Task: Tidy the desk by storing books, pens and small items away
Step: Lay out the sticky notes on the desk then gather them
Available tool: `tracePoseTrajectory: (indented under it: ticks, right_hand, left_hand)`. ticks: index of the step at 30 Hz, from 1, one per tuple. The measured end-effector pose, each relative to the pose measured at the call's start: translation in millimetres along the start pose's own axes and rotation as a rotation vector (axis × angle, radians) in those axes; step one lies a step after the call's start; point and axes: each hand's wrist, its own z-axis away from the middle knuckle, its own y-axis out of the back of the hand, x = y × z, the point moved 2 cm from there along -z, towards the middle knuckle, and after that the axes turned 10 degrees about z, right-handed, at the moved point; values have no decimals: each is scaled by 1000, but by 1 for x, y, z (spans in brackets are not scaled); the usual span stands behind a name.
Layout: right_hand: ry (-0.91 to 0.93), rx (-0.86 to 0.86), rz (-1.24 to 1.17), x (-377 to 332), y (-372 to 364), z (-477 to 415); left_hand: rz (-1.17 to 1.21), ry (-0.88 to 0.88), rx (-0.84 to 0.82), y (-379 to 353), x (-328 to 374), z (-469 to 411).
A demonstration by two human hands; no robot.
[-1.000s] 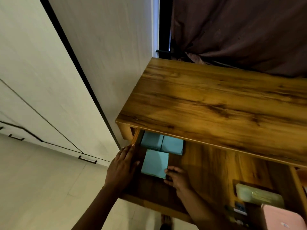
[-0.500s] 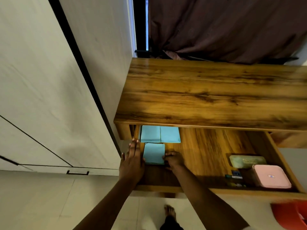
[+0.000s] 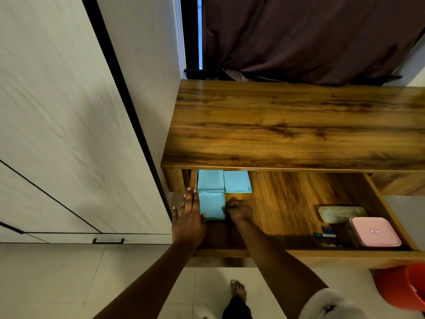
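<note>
Down in the open wooden drawer (image 3: 299, 254), both hands bracket a flat light-blue square packet (image 3: 212, 205): left hand (image 3: 189, 217) flat alongside, right hand (image 3: 239, 209) curled at its edge.

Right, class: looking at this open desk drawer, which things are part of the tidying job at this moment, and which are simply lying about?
In the job:
- near blue book, pressed between left hand and right hand
- two blue books behind it
- open drawer

Lying about:
- pink box and green case at the drawer's right end
- orange bucket on the floor
- curtain
</note>
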Motion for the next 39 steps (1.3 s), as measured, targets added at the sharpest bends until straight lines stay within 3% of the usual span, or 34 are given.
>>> tracePoseTrajectory:
  ticks: [3, 6, 11, 16, 21, 33, 35, 39]
  right_hand:
    - [75, 30, 71, -3, 9, 3]
    - [264, 119, 386, -2, 22, 13]
    - [741, -68, 975, -14, 1, 28]
    - [877, -181, 1108, -25, -11, 12]
    - [773, -264, 861, -22, -22, 8]
    - [913, -162, 887, -22, -19, 6]
    - [806, -79, 612, -24, -5, 8]
    - [175, 177, -181, -3, 34, -26]
  left_hand:
    - [12, 7, 0, 1, 1, 1]
    - [40, 15, -4, 0, 0, 1]
    - [297, 100, 62, 7, -5, 0]
    - [469, 206, 51, 8, -10, 4]
    - [516, 219, 58, 15, -5, 6]
    - [513, 239, 60, 19, -1, 7]
    - [509, 239, 39, 18, -1, 8]
    - [491, 234, 46, 17, -2, 9]
